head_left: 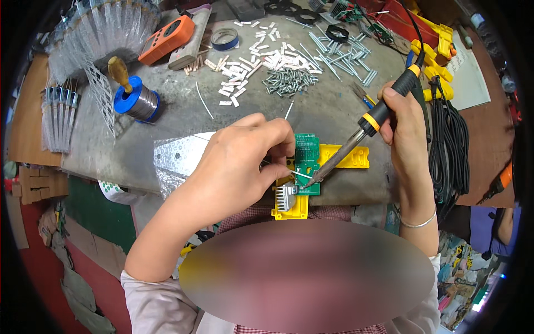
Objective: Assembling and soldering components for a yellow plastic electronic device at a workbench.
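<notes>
My right hand is wrapped round the black and yellow handle of a soldering iron. The iron slants down to the left, its tip on or just over the lower part of a green circuit board. From the left, my left hand pinches a thin pale wire, whose end lies close to the iron's tip. A finned metal heat sink sits at the board's lower left corner. Under the board lies a yellow plastic casing, showing at its right and below.
Beyond my hands lie a heap of screws, white strips and long metal rods. A blue solder spool and an orange device are at the left. Coiled black cables lie right of my right arm.
</notes>
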Demonstrator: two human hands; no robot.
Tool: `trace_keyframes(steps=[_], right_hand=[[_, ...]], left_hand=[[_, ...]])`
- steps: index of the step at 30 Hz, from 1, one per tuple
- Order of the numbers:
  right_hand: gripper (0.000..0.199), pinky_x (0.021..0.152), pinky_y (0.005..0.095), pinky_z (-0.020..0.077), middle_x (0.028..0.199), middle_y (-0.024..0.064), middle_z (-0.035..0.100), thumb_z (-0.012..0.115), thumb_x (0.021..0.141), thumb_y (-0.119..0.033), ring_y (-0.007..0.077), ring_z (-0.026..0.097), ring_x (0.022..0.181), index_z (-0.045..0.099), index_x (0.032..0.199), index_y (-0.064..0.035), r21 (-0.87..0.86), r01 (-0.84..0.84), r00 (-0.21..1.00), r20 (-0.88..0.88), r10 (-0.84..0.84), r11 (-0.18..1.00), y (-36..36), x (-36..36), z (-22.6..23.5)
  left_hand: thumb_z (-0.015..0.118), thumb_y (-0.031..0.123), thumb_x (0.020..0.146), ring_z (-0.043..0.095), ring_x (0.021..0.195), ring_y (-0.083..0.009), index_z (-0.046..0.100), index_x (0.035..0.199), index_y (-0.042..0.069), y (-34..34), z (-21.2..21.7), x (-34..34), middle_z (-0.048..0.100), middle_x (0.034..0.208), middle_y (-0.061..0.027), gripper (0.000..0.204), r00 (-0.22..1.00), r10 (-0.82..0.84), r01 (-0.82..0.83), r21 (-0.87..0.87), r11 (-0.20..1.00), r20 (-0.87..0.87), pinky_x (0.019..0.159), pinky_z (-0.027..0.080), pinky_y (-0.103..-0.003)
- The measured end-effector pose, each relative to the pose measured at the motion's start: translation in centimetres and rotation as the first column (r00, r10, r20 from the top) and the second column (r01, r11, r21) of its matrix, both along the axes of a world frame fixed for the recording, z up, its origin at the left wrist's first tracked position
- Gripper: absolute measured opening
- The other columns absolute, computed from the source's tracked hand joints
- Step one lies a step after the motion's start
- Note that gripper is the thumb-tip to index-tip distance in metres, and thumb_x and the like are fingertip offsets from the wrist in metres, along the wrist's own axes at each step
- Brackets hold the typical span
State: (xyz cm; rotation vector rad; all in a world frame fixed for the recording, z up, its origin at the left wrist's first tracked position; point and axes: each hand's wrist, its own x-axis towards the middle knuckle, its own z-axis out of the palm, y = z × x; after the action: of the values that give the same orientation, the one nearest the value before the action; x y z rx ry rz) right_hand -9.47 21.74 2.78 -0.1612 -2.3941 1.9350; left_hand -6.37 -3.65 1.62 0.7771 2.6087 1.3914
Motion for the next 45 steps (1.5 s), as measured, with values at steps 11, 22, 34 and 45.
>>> trace_keyframes(steps=[11, 22, 34, 45], right_hand=[[0.024, 0.042, 0.0180, 0.0239, 0.060, -0.0045, 0.043, 0.055, 0.094, -0.030, 0.0013, 0.035, 0.044, 0.053, 0.091, -0.0069, -0.023, -0.031, 0.999, 0.009, 0.032, 0.999, 0.0, -0.3, -0.3], [0.024, 0.043, 0.0178, 0.0234, 0.061, -0.0051, 0.044, 0.054, 0.095, -0.031, 0.0008, 0.035, 0.045, 0.054, 0.092, -0.0068, 0.018, -0.024, 1.000, -0.006, 0.024, 1.000, 0.4, -0.2, -0.2], [0.025, 0.043, 0.0179, 0.0228, 0.060, -0.0056, 0.043, 0.054, 0.095, -0.032, 0.0007, 0.034, 0.044, 0.055, 0.091, -0.0068, 0.013, -0.049, 0.999, -0.025, 0.049, 0.999, 0.3, 0.0, -0.1], [0.028, 0.044, 0.0206, 0.0225, 0.055, -0.0040, 0.043, 0.058, 0.092, -0.033, 0.0029, 0.034, 0.046, 0.054, 0.089, -0.0056, -0.007, -0.013, 1.000, -0.007, 0.013, 1.000, -0.2, 0.0, -0.1]], left_hand=[[0.077, -0.003, 0.068, 0.059, 0.075, -0.0178, 0.058, 0.085, 0.004, -0.2, -0.3, 0.1, 0.057, 0.079, -0.0033, 0.027, 1.000, -0.015, 0.015, -0.005, 1.000, -0.017, 0.062, 0.046, -0.029], [0.077, -0.008, 0.063, 0.060, 0.073, -0.0209, 0.063, 0.087, 0.003, -0.6, 0.6, 0.1, 0.056, 0.081, -0.0055, 0.030, 0.976, -0.018, 0.006, -0.053, 0.999, -0.216, 0.064, 0.047, -0.031], [0.071, 0.004, 0.072, 0.063, 0.075, -0.0288, 0.065, 0.084, 0.004, 0.7, -0.4, -0.4, 0.061, 0.079, -0.0084, 0.013, 0.965, -0.175, 0.123, -0.250, 0.960, -0.197, 0.063, 0.049, -0.038], [0.071, 0.004, 0.072, 0.062, 0.075, -0.0301, 0.068, 0.079, 0.003, -0.2, -0.4, -0.5, 0.062, 0.080, -0.0097, 0.008, 0.977, -0.183, 0.165, -0.152, 0.975, -0.112, 0.064, 0.048, -0.038]])
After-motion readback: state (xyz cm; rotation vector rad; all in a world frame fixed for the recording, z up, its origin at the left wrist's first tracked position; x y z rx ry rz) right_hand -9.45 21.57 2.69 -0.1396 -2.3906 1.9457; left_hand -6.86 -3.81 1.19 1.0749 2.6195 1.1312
